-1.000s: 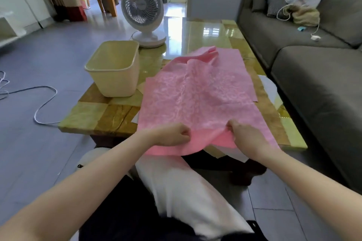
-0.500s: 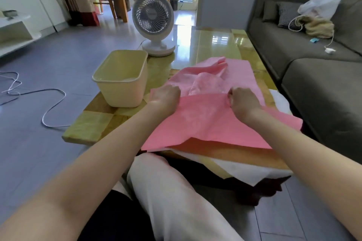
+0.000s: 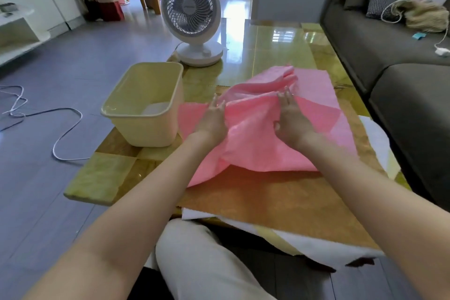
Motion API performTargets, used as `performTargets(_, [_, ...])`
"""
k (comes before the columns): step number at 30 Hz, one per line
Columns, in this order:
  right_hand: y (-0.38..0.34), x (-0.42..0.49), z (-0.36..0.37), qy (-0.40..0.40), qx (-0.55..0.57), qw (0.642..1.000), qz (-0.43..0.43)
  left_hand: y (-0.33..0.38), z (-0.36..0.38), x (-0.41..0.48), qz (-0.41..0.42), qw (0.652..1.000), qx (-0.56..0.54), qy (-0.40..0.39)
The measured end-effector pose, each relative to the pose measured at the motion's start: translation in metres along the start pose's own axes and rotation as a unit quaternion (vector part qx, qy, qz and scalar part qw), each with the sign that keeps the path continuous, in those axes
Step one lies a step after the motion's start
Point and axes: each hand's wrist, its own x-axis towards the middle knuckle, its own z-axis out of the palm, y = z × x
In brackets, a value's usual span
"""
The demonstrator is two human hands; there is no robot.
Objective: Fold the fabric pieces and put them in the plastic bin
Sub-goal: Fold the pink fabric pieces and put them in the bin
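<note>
Pressing the pink fabric (image 3: 255, 151), the left hand (image 3: 213, 122) and right hand (image 3: 291, 120) both have straight fingers. The fabric lies across the middle of the table (image 3: 114, 178), just beside the plastic bin (image 3: 146, 130) at its left edge.

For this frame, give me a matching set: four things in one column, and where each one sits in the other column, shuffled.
Things:
1. pink fabric
2. plastic bin
3. fan
4. sofa

Places:
A. on the table, beyond the bin
B. under the left hand and right hand
C. near the table's left edge, beside the fabric
D. off to the right of the table

Pairs: 1-B, 2-C, 3-A, 4-D
</note>
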Motion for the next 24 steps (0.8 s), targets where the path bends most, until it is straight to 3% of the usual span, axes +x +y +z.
performTargets(2, [-0.004, -0.009, 0.014, 0.008, 0.012, 0.999, -0.043, -0.006, 0.013, -0.003, 0.007, 1.000, -0.018, -0.022])
performTargets(6, [-0.020, -0.051, 0.043, -0.048, 0.044, 0.993, -0.100, -0.015, 0.029, -0.030, 0.020, 0.998, -0.049, 0.040])
performTargets(11, [-0.017, -0.083, 0.074, -0.123, -0.052, 0.985, -0.111, -0.029, 0.043, -0.070, 0.014, 0.999, -0.027, 0.015])
performTargets(17, [-0.016, -0.078, 0.069, -0.066, -0.056, 0.995, -0.038, -0.045, 0.057, -0.097, 0.021, 0.993, 0.080, -0.079])
performTargets(24, [-0.006, -0.087, 0.034, 0.008, -0.168, 0.985, -0.049, -0.040, 0.037, -0.092, 0.063, 0.994, 0.078, -0.042])
